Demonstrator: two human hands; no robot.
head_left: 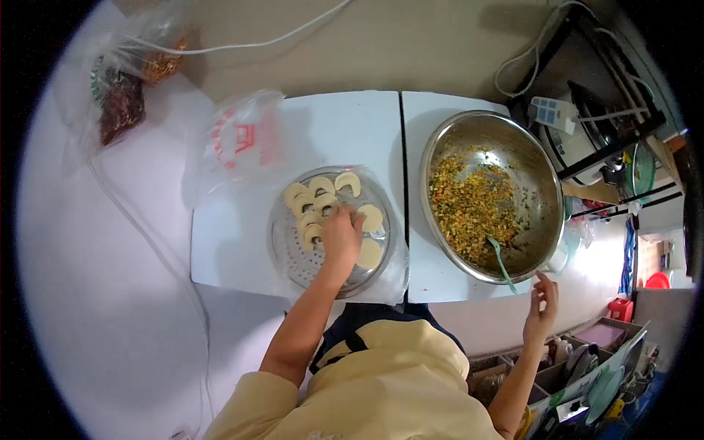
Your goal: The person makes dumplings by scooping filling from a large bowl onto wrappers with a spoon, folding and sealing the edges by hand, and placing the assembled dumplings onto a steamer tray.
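Note:
My left hand [343,233] is over the round perforated metal tray [279,253], its fingers bent together beside the curved dumplings [321,185]; what they pinch, if anything, is hidden. Right of that hand lie two flat round dough pieces [369,254], one behind the other. A large steel bowl [539,165] holds chopped yellow-green filling [469,202], with a green spoon [499,258] leaning on its near rim. Just outside that rim is my right hand [541,304], empty, its fingers slightly bent and apart.
Clear plastic with red print [246,139] lies at the white table's [330,121] back left. Bagged food [123,106] is at the far left. A black rack [587,44] with a power strip [554,114] stands at right. Boxes of household items [557,374] sit at lower right.

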